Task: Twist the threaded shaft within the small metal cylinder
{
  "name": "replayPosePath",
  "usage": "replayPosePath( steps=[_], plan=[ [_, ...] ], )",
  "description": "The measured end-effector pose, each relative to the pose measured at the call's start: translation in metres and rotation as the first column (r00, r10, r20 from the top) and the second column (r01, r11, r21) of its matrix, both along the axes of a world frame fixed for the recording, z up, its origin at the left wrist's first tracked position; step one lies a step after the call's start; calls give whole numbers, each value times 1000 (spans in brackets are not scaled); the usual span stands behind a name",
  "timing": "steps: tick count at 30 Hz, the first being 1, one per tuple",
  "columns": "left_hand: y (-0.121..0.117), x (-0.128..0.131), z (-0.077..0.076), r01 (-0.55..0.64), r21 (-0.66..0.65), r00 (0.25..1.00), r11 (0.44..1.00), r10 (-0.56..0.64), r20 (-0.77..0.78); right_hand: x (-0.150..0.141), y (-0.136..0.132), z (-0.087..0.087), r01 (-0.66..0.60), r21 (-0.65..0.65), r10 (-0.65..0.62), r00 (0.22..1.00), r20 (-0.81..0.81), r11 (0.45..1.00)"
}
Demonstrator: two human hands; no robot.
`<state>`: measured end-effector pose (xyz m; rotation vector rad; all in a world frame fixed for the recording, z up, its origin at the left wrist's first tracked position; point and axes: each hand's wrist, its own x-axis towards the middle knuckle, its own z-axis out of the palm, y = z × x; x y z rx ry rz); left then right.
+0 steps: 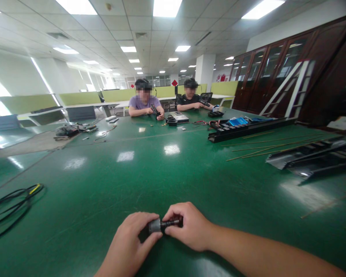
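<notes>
Low in the head view, both my hands meet over the green table (pixel 173 173). My left hand (pixel 131 244) is closed around a small grey cylindrical part (pixel 155 226). My right hand (pixel 187 227) pinches a thin dark rod (pixel 170 222) that sticks out of that part. The two pieces are joined end to end, held just above the tabletop. What lies under my fingers is hidden.
Black cables (pixel 11 206) coil at the left edge. Long black trays (pixel 245 129) and thin rods (pixel 265 148) lie at the right, with more dark trays (pixel 314 157) beyond. Two people (pixel 145 104) sit at the far side with small parts. Wooden cabinets (pixel 276 69) line the right wall.
</notes>
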<state>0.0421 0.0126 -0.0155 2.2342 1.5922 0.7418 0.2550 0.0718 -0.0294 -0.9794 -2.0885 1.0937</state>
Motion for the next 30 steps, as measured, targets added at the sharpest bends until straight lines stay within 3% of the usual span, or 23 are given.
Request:
replayPosePath(
  steps=[30],
  plan=[
    [1,-2,-1,11,71,999,997,-8,-43,1,0,-2,11,-33,-12,999,-42,999]
  ],
)
